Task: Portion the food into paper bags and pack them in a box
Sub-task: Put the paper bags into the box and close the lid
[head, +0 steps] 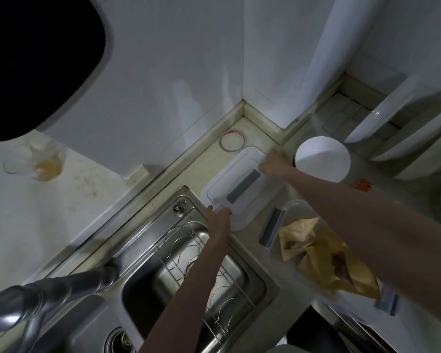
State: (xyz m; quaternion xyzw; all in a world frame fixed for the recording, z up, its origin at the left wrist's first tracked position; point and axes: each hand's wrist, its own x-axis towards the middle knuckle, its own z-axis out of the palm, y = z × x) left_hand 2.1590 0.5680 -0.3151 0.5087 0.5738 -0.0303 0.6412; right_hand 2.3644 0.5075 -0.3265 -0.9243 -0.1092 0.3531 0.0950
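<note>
Dim kitchen corner. Pale speckled worktop (206, 164) runs from centre frame toward the upper right, boxed in by white wall panels that meet in a corner just above centre. A steel sink (189, 284) with a wire rack (206, 271) inside fills the lower middle; the faucet (43, 296) crosses the lower left, blurred.

White rectangular lid (237, 184) with a grey latch strip lies diagonally at centre, between sink and wall. Left hand (218, 220) holds its lower-left end, fingers curled over the edge. Right hand (274, 161) grips the upper-right end; fingertips are hidden behind the hand, so the exact hold is hard to read.

Clear plastic box (288, 212) sits at centre right, just below the lid, a grey latch hanging on its left wall. Brown paper bags (323, 256) lie inside it, crumpled; contents not discernible. The right forearm passes over the box and covers its far side.

White bowl (322, 161) stands just right of the right hand. A thin ring (232, 140) lies near the wall corner. Stained clear plastic bag (36, 161) rests at upper left.

Free worktop: a narrow strip between lid and wall; the sink rim touches the lid's lower end. White rounded objects at the right edge are cut off and unidentifiable. Dark shape at upper left is unclear.
</note>
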